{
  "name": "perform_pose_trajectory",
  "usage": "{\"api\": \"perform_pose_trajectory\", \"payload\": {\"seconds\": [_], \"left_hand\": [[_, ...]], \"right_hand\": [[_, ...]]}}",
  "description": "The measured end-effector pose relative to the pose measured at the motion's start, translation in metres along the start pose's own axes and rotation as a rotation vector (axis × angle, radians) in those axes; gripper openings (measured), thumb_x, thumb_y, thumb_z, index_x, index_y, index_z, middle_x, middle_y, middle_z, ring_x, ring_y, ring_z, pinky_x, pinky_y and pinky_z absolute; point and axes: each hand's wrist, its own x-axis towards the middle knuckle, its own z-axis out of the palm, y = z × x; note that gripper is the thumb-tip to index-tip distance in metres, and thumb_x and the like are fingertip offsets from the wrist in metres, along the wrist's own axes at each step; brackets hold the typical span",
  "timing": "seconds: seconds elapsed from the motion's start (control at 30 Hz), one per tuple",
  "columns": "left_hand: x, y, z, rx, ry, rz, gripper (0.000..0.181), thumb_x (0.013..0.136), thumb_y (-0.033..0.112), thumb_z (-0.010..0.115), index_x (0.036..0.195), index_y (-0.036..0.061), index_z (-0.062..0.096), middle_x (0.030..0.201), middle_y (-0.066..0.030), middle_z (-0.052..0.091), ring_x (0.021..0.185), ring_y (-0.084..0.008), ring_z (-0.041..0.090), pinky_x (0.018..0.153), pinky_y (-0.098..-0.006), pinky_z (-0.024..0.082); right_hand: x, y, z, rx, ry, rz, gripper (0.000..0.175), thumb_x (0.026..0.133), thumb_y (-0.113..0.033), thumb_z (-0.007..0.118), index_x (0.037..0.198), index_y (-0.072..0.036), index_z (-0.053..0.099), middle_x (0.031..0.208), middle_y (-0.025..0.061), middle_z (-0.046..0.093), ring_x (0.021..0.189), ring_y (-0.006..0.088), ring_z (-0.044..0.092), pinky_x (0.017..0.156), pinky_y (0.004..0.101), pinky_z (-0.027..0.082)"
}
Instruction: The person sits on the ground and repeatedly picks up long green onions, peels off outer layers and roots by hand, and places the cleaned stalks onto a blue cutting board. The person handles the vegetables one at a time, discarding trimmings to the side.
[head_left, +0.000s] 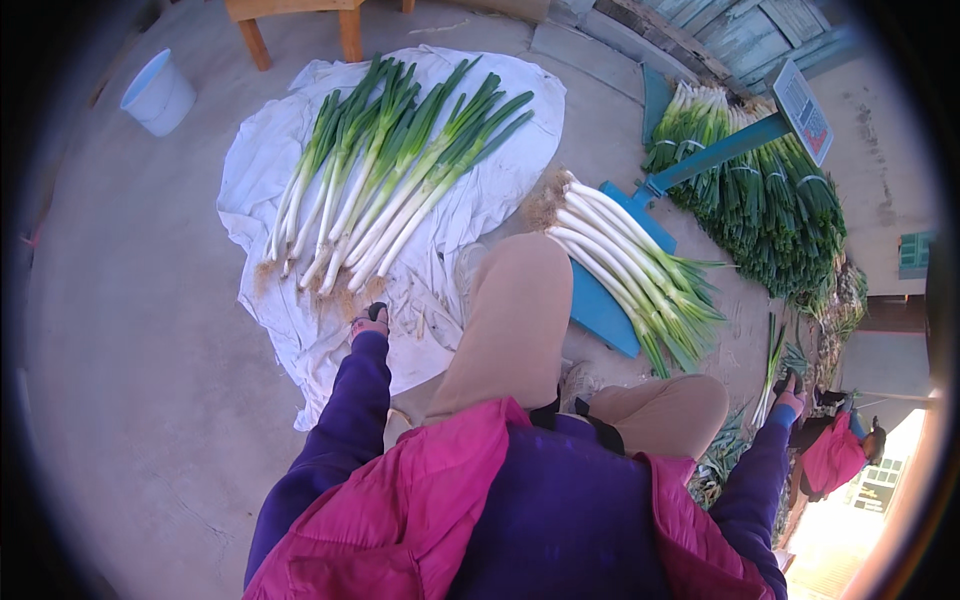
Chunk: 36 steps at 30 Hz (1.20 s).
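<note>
Long green onions (375, 195) lie spread side by side on a white cloth (255, 172), green tops away from me and roots towards me. My left hand (370, 321), with a dark covering on its fingers, is at the cloth just below the root ends. Whether it grips anything is unclear. Far to my right, my right hand (789, 391) reaches out beside a few loose onion stalks (768, 367); its fingers are too small to make out. Between them, a pile of green onions (637, 262) rests on the blue platform of a scale (600, 307), next to my knee.
The scale's post (720, 157) slants up to a display (802, 109). Behind it stand many tied onion bundles (757, 195). A white bucket (159, 94) and a wooden stool or bench (300, 11) are at the far left. Another person (832, 457) is at the far right, near onion leaves (724, 454).
</note>
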Motion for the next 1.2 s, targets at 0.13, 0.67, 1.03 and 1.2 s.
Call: {"api": "perform_pose_trajectory", "payload": {"seconds": [0.13,0.67,1.03,1.2], "left_hand": [[-0.019,0.010,-0.008,0.157,-0.011,0.040,0.040,0.079,0.041,0.055,0.101,0.0086,0.061,0.099,-0.0160,0.062,0.095,-0.0315,0.057,0.085,-0.0385,0.043],[-0.027,0.045,-0.020,0.226,-0.101,-0.038,0.043,0.078,0.043,0.056,0.101,0.0074,0.061,0.098,-0.0171,0.062,0.094,-0.0317,0.058,0.084,-0.0384,0.044],[0.077,0.121,-0.025,0.377,0.053,0.043,0.044,0.077,0.044,0.053,0.104,0.0108,0.061,0.109,-0.0139,0.059,0.103,-0.0298,0.054,0.090,-0.0374,0.041],[0.145,0.138,-0.025,0.477,0.141,0.082,0.050,0.077,0.044,0.052,0.114,0.0102,0.055,0.112,-0.0141,0.057,0.105,-0.0285,0.053,0.091,-0.0370,0.040]], "right_hand": [[-0.067,0.178,0.055,-0.198,-0.202,0.481,0.042,0.080,-0.043,0.055,0.101,-0.007,0.062,0.089,0.0156,0.063,0.085,0.0246,0.060,0.076,0.0338,0.047],[-0.105,0.058,0.112,0.747,-0.302,0.713,0.034,0.083,-0.038,0.057,0.084,-0.005,0.064,0.047,0.0030,0.043,0.044,0.0142,0.042,0.047,0.0349,0.046],[-0.060,0.034,0.151,0.452,-0.286,0.348,0.031,0.084,-0.039,0.055,0.087,-0.011,0.067,0.061,0.0029,0.059,0.046,0.0111,0.050,0.044,0.0229,0.040],[-0.051,0.062,0.156,0.145,-0.275,0.224,0.034,0.083,-0.040,0.056,0.085,-0.008,0.066,0.073,0.0068,0.064,0.056,0.0126,0.057,0.048,0.0256,0.044]]}}
